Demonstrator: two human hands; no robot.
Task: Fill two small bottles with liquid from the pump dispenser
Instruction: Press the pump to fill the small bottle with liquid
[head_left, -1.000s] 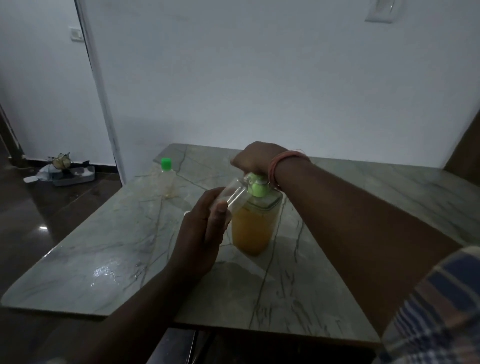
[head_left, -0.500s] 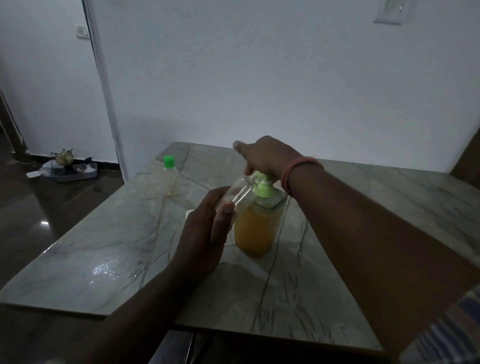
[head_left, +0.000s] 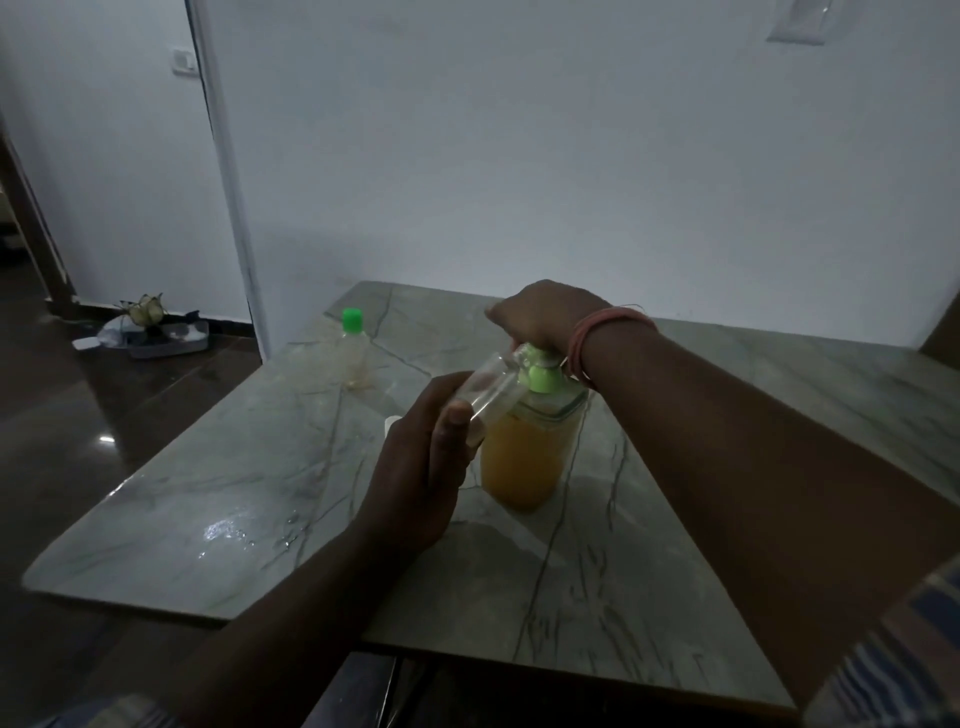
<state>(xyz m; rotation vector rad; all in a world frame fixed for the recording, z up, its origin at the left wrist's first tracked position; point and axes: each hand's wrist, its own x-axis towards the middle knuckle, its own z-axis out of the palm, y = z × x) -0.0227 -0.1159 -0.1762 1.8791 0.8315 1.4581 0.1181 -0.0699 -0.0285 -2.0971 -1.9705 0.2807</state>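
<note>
Head view shows one pump dispenser (head_left: 524, 452) of orange liquid mid-table and two small bottles. The left hand (head_left: 415, 467) grips one clear bottle (head_left: 488, 395), tilted, its mouth at the green nozzle, while the right hand (head_left: 540, 317) presses down on the pump top. The second, green-capped bottle (head_left: 352, 348) stands at ten o'clock on the marble table (head_left: 208, 493).

We're looking at a polished marble-look table (head_left: 218, 499), grey-green with dark veins and glossy enough to throw back a bright glare spot, over a dark shiny floor (head_left: 104, 415) that mirrors light too. The pump dispenser (head_left: 524, 452) reads as clear smooth plastic with a matt green plastic pump top (head_left: 540, 371), and both small bottles (head_left: 488, 387) (head_left: 353, 358) look like thin transparent plastic, the far one with a green plastic cap (head_left: 352, 318). The wall (head_left: 571, 156) is flat matt white paint, and the sleeve (head_left: 904, 670) looks like woven checked cloth.
</note>
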